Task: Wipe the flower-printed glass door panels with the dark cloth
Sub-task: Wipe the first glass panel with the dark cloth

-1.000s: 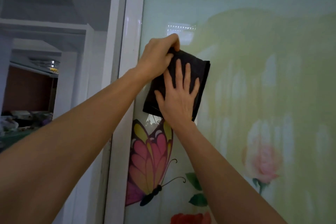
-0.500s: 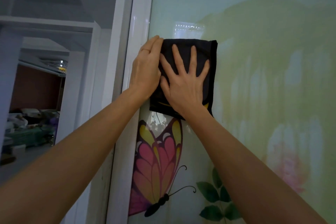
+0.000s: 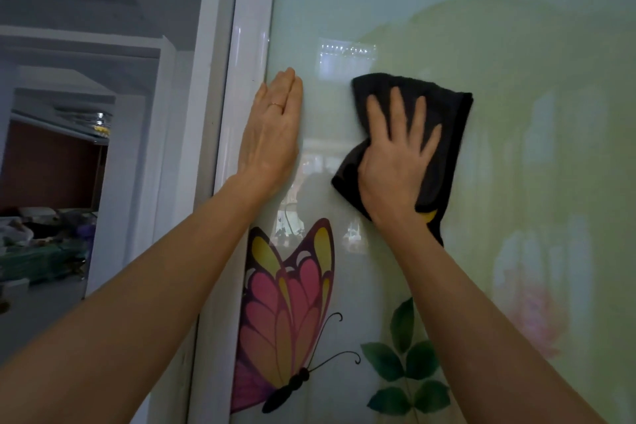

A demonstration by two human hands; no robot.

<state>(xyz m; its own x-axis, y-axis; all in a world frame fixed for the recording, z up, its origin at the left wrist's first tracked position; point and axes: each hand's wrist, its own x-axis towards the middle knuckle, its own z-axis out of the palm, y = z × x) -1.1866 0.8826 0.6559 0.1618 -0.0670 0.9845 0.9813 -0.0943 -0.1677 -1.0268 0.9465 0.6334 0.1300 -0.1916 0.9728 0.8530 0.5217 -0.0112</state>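
The right hand (image 3: 395, 162) presses a dark folded cloth (image 3: 444, 120) flat against the pale green flower-printed glass door panel (image 3: 516, 45), fingers spread wide. The left hand (image 3: 272, 134) lies flat and straight-fingered beside the glossy white door frame (image 3: 247, 27), above a printed pink butterfly (image 3: 289, 313).

Nothing in view can be read: no text, label, brand, number or sign. The glass (image 3: 378, 10) bears printed pictures only: a butterfly (image 3: 289, 303) at lower centre, leaves (image 3: 406, 361) to its right, and a faint pink flower (image 3: 530, 317) at lower right. The cloth (image 3: 444, 120) shows a small yellow patch (image 3: 430, 216) at its lower edge, mostly hidden, with no lettering legible.
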